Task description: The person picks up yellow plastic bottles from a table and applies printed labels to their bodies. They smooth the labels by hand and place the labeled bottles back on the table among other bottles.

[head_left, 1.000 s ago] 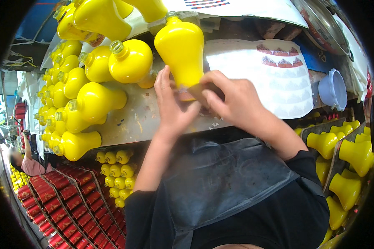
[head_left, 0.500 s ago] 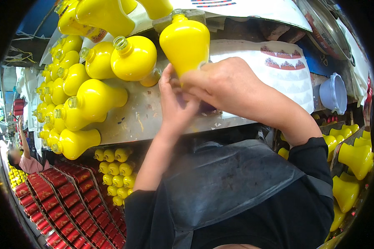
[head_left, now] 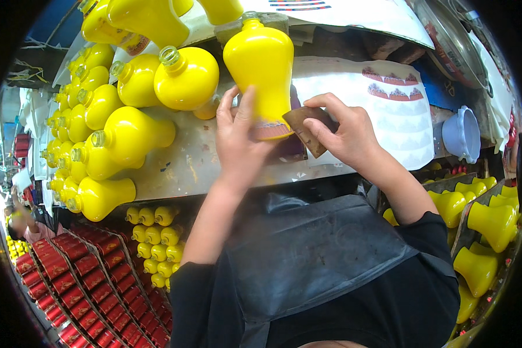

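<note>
The right hand (head_left: pixel 352 134) pinches a scraper (head_left: pixel 311 131) between thumb and fingers. Left of that pinch stands the bottle (head_left: pixel 258 55), its decal (head_left: pixel 274 131) beside the scraper's edge. The left hand (head_left: pixel 239 130), blurred, half-curled, meets the bottle's left side; whether it grips, I cannot tell.

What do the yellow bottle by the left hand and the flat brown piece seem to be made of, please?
Yellow bottle: probably glass, glossy coating; its bare neck looks translucent. Flat brown piece: matte, perhaps wood or rubber; the mottled surface leaves it open.
</note>
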Available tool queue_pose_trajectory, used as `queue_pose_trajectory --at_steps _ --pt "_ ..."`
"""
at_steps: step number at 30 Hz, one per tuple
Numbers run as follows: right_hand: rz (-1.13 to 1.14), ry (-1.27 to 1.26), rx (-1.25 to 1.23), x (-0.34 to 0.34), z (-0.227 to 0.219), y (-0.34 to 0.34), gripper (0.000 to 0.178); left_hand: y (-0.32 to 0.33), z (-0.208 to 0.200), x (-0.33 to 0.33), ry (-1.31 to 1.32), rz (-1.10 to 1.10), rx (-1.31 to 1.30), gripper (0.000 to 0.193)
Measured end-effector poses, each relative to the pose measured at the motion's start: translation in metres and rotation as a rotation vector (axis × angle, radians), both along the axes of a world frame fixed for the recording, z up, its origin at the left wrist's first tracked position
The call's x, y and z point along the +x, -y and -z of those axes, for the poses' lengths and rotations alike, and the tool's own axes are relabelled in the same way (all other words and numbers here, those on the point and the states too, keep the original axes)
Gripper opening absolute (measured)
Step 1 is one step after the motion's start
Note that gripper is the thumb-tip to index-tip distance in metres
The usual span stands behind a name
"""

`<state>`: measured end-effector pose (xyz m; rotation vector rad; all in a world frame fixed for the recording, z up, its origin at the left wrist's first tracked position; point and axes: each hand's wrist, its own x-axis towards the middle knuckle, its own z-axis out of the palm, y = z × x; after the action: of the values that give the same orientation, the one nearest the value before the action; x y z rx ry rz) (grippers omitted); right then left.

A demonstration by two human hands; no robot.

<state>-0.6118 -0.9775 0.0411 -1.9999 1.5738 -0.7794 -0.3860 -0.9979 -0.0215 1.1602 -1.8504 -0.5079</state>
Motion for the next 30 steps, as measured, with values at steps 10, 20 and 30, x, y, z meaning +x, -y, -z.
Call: queue_pose_trajectory --at_steps 10,20,30 --pt "0.025 0.179 0.112 0.029 0.005 -0.019 0.024 0.0 0.008 0.009 0.117 0.021 0.005 0.095" --pt "0.097 0.309 0.117 0.027 0.003 -0.024 0.022 -0.005 -0.017 -0.012 0.303 -0.083 -0.086 0.09" --pt "0.124 0.423 0.194 0.018 0.014 -0.02 0.022 -0.003 -0.009 -0.001 -0.017 0.009 -0.004 0.091"
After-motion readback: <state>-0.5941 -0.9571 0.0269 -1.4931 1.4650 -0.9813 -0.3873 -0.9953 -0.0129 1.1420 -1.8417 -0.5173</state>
